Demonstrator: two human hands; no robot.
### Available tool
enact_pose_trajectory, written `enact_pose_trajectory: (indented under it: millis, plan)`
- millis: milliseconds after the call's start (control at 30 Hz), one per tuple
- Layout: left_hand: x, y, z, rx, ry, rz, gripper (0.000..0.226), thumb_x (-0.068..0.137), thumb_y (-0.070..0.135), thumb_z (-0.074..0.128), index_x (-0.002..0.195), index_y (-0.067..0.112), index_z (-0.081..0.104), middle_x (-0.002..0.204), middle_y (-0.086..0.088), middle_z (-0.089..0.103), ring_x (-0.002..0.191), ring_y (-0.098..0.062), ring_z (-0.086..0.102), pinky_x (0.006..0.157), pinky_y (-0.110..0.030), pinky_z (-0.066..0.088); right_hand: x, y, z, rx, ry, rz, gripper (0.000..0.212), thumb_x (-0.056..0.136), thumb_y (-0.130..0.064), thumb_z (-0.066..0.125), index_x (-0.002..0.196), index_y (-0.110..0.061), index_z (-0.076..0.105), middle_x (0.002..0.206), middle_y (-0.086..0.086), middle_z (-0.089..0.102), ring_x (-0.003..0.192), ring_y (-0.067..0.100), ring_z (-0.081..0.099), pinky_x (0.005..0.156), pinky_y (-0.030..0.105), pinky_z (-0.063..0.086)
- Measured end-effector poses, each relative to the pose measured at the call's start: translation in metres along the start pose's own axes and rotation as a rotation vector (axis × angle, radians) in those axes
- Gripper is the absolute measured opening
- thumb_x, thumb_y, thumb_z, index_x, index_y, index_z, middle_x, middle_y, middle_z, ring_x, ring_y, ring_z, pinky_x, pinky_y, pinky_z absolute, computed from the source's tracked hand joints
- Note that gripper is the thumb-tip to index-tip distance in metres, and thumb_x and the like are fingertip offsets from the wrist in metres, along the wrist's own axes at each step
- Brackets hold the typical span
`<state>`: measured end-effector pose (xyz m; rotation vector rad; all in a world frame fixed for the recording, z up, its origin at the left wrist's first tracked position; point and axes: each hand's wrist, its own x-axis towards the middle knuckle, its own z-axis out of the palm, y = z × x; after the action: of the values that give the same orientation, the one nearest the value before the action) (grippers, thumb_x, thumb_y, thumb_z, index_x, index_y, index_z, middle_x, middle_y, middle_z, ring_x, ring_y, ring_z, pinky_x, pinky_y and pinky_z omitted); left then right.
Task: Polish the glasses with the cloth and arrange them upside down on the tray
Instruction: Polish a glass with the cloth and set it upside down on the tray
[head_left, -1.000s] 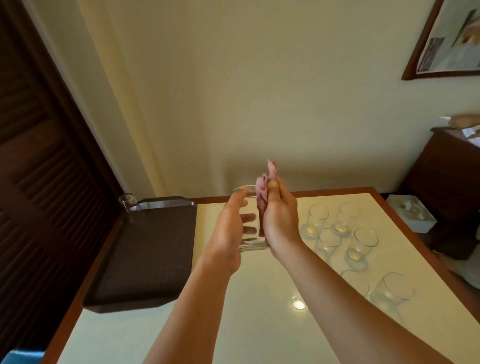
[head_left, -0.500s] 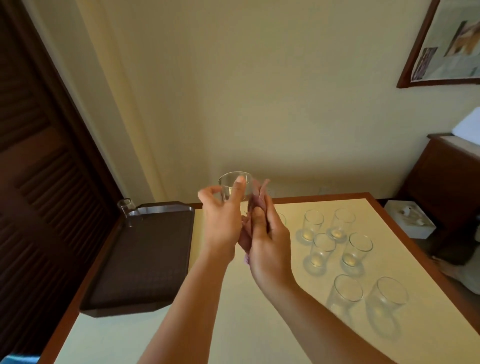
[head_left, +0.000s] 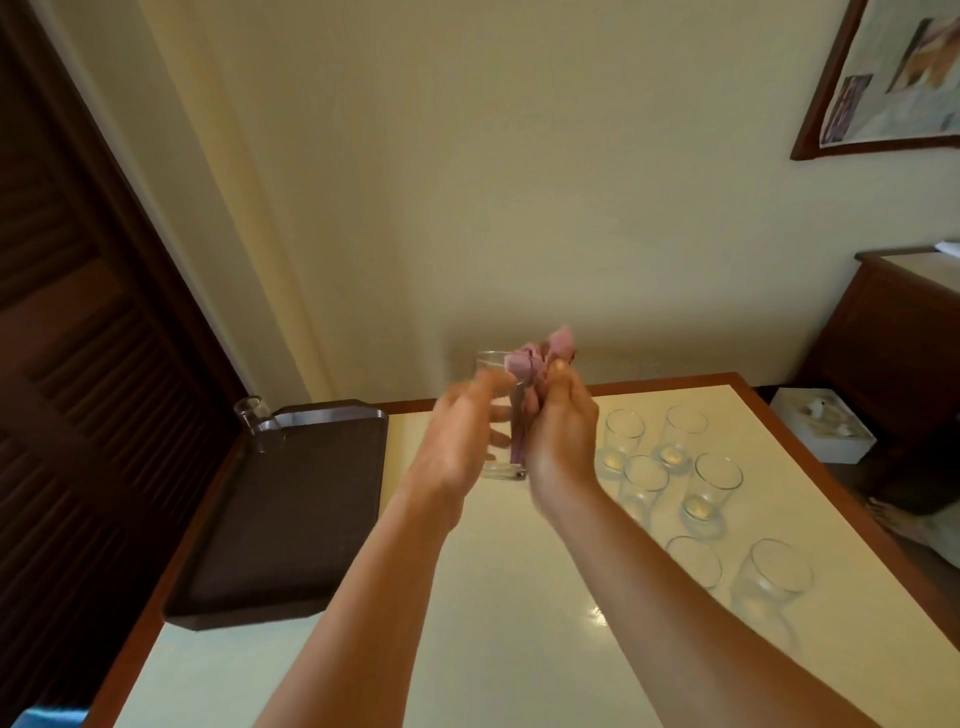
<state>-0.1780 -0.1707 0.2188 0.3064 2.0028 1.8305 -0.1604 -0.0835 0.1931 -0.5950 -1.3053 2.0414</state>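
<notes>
Left hand (head_left: 457, 441) is motion-blurred, fingers curled round the side of a clear straight-sided drinking glass (head_left: 501, 415) held upright above the table; most of the glass wall is hidden behind both hands, only the rim at top and the thick base below show. Right hand (head_left: 561, 431) grips a bunched pink cloth (head_left: 543, 353). The cloth pokes out above the fingers and a strip of it shows lower down through the glass, so it seems to be stuffed inside, though blur makes that hard to confirm. Both hands are closed, neither free.

Dark brown rectangular plastic tray (head_left: 291, 519) lies on the left part of the cream table with reddish wood edging (head_left: 519, 649), its near corner overhanging the table's left edge. One clear glass sits at the tray's far left corner (head_left: 255, 421); whether it is upside down cannot be told at this size.

Count of clear glasses standing upright on the table, right of the hands: six. Far pair (head_left: 623, 439) and (head_left: 683, 434), middle pair (head_left: 644, 483) and (head_left: 714, 486), near pair (head_left: 693, 564) and (head_left: 769, 582). The near ones are faint and see-through, outlines hard to trace. A seventh may be hidden behind the right wrist; cannot tell. Total glasses seen: eight, counting the held one and the tray one.

Cut off at the frame edges: a dark louvred wooden door (head_left: 78, 364) on the left, a framed picture (head_left: 893, 73) top right, a dark wooden cabinet (head_left: 893, 338) on the right. A white box (head_left: 821, 426) sits beyond the table's right edge, contents unclear.
</notes>
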Motion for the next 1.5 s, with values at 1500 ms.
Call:
enact_pose_trajectory:
  millis: [1500]
  plan:
    - [-0.019,0.034,-0.003,-0.16,0.271,0.213,0.089,0.073,0.063,0.08,0.141,0.022,0.04,0.138,-0.007,0.049,0.123,-0.023,0.061,0.099,-0.041,0.054,-0.04,-0.022,0.021,-0.206,-0.073,-0.274,0.03,0.108,-0.028,0.04,0.123,-0.024,0.066,0.091,-0.008,0.072,0.08,0.007,0.069,0.073,0.031,0.055]
